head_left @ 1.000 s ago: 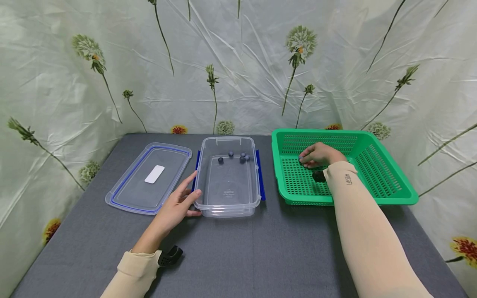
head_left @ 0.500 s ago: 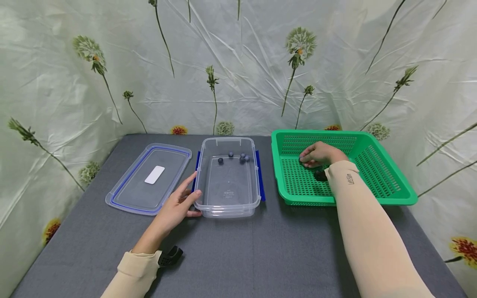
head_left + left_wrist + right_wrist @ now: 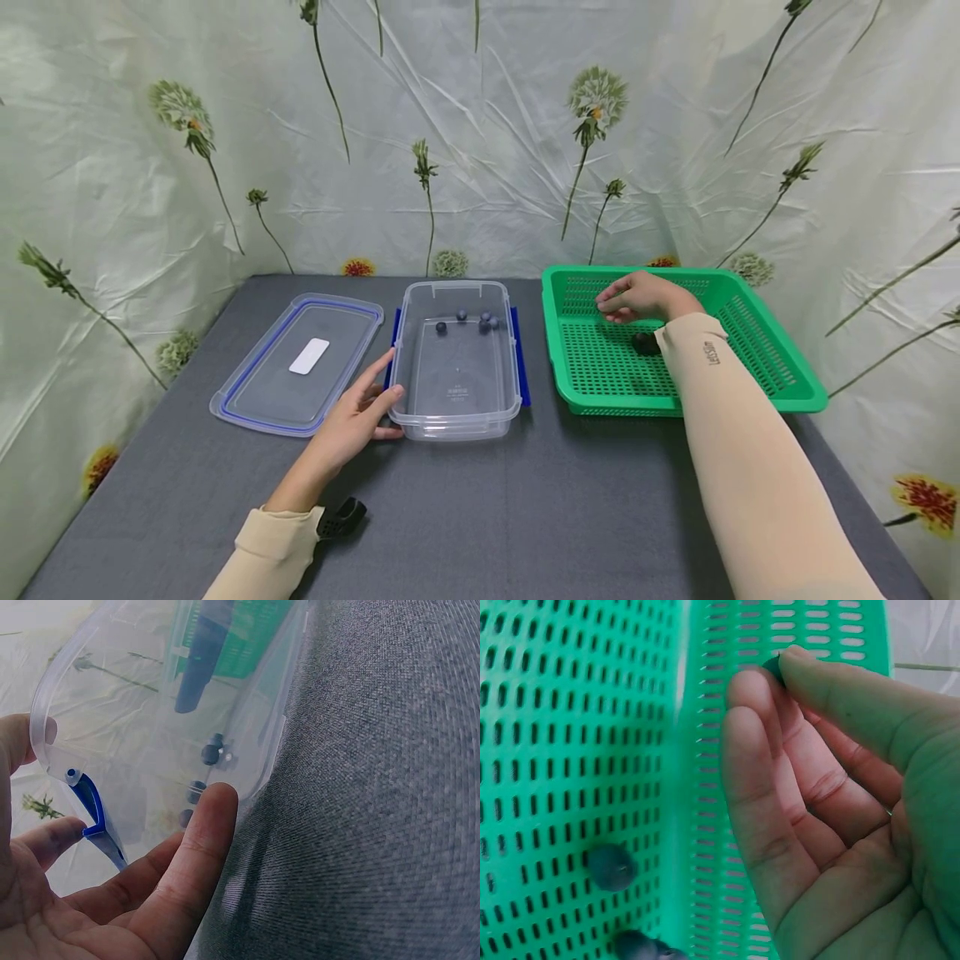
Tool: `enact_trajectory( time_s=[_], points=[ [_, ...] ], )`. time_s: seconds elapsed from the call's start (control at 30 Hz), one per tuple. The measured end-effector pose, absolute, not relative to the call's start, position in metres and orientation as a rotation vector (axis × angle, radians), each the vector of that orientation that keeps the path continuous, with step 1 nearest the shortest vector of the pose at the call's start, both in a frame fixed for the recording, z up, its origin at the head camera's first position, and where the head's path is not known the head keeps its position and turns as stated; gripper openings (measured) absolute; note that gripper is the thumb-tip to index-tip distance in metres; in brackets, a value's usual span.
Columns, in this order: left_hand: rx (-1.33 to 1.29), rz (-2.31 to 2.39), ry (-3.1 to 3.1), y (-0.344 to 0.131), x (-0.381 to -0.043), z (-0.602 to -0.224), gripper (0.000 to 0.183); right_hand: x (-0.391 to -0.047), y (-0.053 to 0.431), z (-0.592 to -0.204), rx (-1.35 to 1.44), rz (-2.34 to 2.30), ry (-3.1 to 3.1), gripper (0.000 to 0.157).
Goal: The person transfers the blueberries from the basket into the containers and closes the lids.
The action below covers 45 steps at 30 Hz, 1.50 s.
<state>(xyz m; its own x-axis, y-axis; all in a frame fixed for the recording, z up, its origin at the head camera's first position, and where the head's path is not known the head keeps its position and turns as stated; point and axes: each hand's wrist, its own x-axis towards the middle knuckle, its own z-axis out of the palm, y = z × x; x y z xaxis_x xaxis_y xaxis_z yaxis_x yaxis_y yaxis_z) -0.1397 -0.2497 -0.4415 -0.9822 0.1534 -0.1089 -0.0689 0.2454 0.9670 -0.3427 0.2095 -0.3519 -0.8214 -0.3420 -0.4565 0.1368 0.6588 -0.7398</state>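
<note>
A clear plastic food container (image 3: pixel 457 367) with blue side latches stands open-topped mid-table, several blueberries (image 3: pixel 483 327) lying on its floor toward the back. My left hand (image 3: pixel 351 427) rests against its left side and near corner, fingers fairly straight; the left wrist view shows a fingertip beside the blue latch (image 3: pixel 96 814). Over the green basket (image 3: pixel 615 402), my right hand (image 3: pixel 637 296) pinches a blueberry (image 3: pixel 772 669) between thumb and fingertips, most of the berry hidden. Other blueberries (image 3: pixel 611 866) lie on the basket's slotted floor below that hand.
The container's lid (image 3: pixel 266 383), with a blue seal and a white label (image 3: pixel 309 356), lies flat left of the container. Grey cloth (image 3: pixel 510 517) covers the table. A flower-printed sheet (image 3: pixel 495 167) hangs behind. Black wrist devices (image 3: pixel 341 518) sit on both wrists.
My right hand has risen slightly from the basket floor with the blueberry between its fingertips. My left hand stays against the container. The head view has shifted a little.
</note>
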Motion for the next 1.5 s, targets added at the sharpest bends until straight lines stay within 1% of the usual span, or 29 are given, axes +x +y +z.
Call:
enact_trajectory(
  time_s=[0.4,0.87,1.5],
  points=[
    [0.082,1.822,2.335,-0.251,-0.14,-0.443,0.067,-0.348,0.189,-0.337,-0.189,-1.179,2.284,0.047],
    [0.082,1.828,2.328,-0.251,-0.14,-0.443,0.066,-0.344,0.152,-0.32,-0.321,-1.213,2.302,0.04],
    [0.08,1.837,2.321,-0.25,-0.14,-0.444,0.066,-0.345,0.096,-0.321,-0.423,-1.237,2.266,0.037]
  ],
)
